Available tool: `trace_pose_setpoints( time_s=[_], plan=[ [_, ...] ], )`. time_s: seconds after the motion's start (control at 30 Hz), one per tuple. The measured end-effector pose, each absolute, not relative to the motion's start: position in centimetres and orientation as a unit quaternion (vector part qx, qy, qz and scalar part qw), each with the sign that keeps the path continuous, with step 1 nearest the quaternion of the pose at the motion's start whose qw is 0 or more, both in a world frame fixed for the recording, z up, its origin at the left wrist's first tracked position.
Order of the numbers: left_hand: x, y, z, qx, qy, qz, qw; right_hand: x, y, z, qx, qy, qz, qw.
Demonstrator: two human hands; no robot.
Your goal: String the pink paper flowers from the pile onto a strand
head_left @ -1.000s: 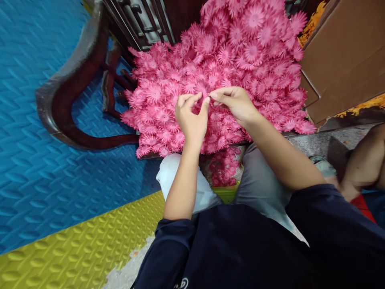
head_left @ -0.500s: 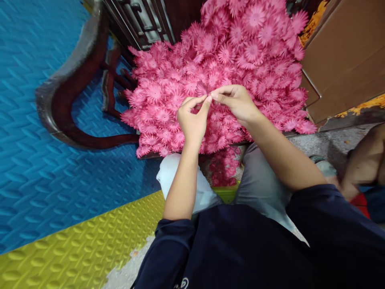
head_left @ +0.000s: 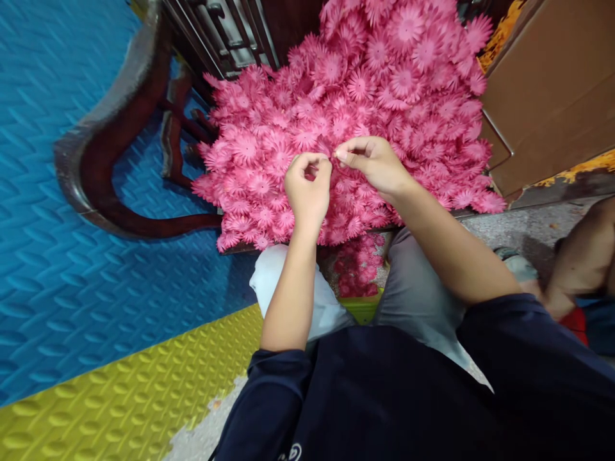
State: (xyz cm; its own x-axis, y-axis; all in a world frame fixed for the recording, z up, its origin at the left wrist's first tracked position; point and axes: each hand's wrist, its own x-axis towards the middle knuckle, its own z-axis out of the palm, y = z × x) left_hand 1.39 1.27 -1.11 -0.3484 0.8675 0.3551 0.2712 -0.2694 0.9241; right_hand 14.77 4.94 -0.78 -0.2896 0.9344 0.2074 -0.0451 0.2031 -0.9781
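Note:
A deep pile of pink flowers (head_left: pixel 259 186) with thin pointed petals spreads under and beyond both hands. Over its middle, my left hand (head_left: pixel 309 182) is closed, thumb pressed to the curled fingers; whatever it pinches is too small to tell. Just to its right, my right hand (head_left: pixel 375 163) is pinched at thumb and forefinger, with something tiny and unclear at the tips. A small gap separates the two sets of fingertips. A darker pink flower shows partly, just behind the fingertips.
A dark curved wooden armrest (head_left: pixel 91 173) stands at the left over a blue textured mat (head_left: pixel 43 256). At the right is a brown cardboard box (head_left: pixel 552 96) with orange material by it. More pink flowers (head_left: pixel 358 266) lie low between the knees. Another person's leg (head_left: pixel 583 256) shows far right.
The fingertips of my two hands, touching before, have come slightly apart. My left fingers have curled in more, and the darker flower at the fingertips shows less.

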Motion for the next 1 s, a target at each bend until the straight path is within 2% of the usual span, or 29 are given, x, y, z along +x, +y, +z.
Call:
trace_pose_setpoints(
  time_s=[0.47,0.73,1.0],
  plan=[
    [1.1,1.7,-0.8,0.445,0.562,0.632,0.294,14.8,5.2,-1.2,-0.364,-0.613,0.517,0.473],
    [1.3,1.5,-0.2,0.369,0.534,0.645,0.403,14.7,5.3,-1.4,-0.37,-0.613,0.518,0.468],
    [1.1,2.2,-1.1,0.372,0.537,0.614,0.443,14.5,5.0,-0.9,-0.382,-0.605,0.529,0.457]
  ],
)
